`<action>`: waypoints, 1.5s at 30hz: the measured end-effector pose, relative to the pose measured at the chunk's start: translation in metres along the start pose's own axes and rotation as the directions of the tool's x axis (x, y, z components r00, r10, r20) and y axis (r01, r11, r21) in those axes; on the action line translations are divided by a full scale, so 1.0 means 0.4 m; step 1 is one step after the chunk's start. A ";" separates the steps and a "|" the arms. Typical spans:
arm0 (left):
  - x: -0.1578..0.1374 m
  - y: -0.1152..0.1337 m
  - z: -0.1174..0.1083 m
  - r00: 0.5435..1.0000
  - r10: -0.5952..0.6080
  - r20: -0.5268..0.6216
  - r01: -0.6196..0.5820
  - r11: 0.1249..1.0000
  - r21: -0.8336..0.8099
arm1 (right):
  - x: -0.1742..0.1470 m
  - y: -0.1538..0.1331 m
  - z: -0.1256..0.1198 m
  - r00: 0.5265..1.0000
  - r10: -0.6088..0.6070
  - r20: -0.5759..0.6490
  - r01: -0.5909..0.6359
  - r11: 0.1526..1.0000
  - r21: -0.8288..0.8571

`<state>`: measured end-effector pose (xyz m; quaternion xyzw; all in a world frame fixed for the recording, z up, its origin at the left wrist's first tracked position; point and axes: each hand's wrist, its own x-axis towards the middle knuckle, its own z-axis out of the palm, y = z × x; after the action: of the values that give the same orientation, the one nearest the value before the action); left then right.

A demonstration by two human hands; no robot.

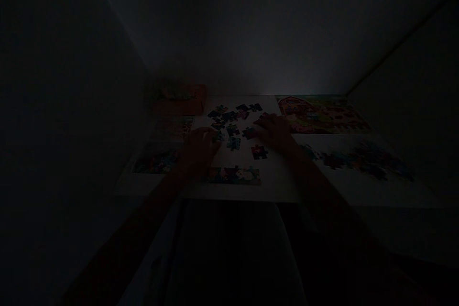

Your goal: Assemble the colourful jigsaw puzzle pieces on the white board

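Observation:
The picture is very dark. On a white table (276, 186) lie several loose jigsaw pieces (231, 117). My left hand (199, 148) rests on the table at the left edge of the pieces, touching one near its fingertips. My right hand (274, 131) lies over pieces at the right of the cluster, its fingers on a dark piece (248, 133). A single red-and-dark piece (258, 152) sits just below that hand. A joined strip of pieces (234, 175) lies near the table's front edge, between my arms.
A colourful puzzle picture (321, 114) lies at the back right. Another heap of pieces (362, 158) spreads on the right. An orange-brown box (179, 98) stands at the back left, with more pieces (156, 162) in front of it. Walls close in on all sides.

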<state>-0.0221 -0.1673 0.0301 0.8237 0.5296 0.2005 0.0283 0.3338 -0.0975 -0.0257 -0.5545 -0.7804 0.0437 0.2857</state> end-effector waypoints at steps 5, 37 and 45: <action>0.267 -0.019 0.051 0.998 0.009 0.062 -0.010 1.000 0.017 | 0.005 0.020 0.006 1.000 0.012 -0.004 -0.012 1.000 0.007; 0.243 -0.098 -0.060 0.959 0.191 -0.208 -0.207 0.977 -0.056 | 0.007 0.022 -0.025 0.998 -0.015 -0.062 0.020 0.997 0.080; 0.256 -0.122 -0.081 0.916 0.014 -0.400 -0.057 0.994 -0.094 | 0.009 0.025 -0.028 1.000 -0.001 -0.024 0.002 0.997 0.075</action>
<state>-0.0391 -0.0608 0.0780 0.7725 0.4982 0.3917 -0.0412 0.3471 -0.0934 -0.0187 -0.5432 -0.7752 0.0663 0.3156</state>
